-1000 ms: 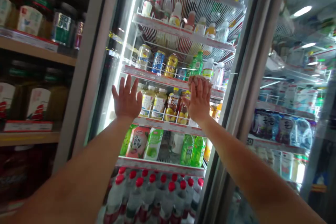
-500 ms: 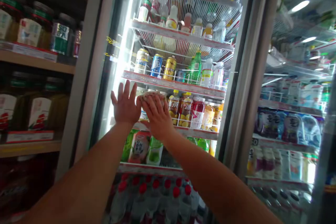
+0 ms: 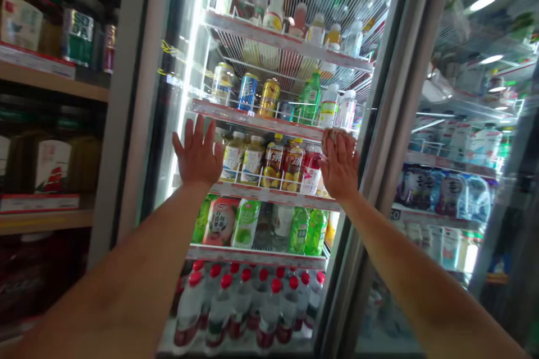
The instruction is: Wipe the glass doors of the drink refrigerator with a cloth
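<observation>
Spread fingers of my left hand lie flat against what looks like the glass door of a lit drinks fridge, at the left side of the pane. That hand holds nothing. Over at the right side of the pane, my right hand presses a crumpled, pale patterned cloth to the glass. Only the cloth's upper edge shows past the fingers; the rest is hidden under them. Behind the glass, between the hands, stand tea bottles and dark yellow-capped bottles.
A metal door frame runs up the right of the pane, with another fridge beyond it. Wooden shelves with large jars stand at the left. Behind the glass are cans, green bottles and red-capped bottles.
My right hand has swept the cloth rightward across the pane, away from my left hand. The left hand stays at about the same place, and the view has shifted slightly.
</observation>
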A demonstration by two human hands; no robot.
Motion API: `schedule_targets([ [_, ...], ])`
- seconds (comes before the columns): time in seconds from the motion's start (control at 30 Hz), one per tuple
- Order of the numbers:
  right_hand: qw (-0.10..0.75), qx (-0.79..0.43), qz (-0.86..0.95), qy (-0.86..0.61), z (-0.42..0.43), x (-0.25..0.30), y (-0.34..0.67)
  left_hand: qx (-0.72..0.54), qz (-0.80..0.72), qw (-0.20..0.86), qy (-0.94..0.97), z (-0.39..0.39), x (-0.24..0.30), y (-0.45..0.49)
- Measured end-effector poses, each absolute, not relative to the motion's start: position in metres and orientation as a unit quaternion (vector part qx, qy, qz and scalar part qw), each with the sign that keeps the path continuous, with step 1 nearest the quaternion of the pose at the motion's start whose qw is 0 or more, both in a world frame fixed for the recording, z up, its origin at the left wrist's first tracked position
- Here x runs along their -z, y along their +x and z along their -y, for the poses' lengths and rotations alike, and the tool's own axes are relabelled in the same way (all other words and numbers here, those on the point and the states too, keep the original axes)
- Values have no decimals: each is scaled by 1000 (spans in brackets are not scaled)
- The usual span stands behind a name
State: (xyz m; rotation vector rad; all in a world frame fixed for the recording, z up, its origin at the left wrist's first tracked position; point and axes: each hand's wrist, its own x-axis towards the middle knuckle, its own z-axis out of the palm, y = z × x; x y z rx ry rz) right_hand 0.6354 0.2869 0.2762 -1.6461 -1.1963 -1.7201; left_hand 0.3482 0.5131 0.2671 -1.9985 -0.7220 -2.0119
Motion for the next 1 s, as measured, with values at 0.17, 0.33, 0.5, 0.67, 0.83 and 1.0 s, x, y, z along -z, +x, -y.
schedule_targets([
  [0.17,311,621,388,-606,-298,-253,627,684,245,110,-678,-512,-267,349],
  [0.33,283,582,489,-585,-350,-233,555,682,248,113,-679,-514,-266,349],
  [0.5,227,549,567,-571,-403,-210,482,682,253,117,-676,-514,-266,348],
  [0.67,211,538,608,-545,-410,-211,469,678,254,112,-681,-514,-267,347],
  [0.83,197,567,571,-561,-356,-227,534,677,257,128,-678,-513,-266,348],
  [1.0,222,604,450,-619,-292,-239,617,687,245,100,-677,-513,-266,349],
])
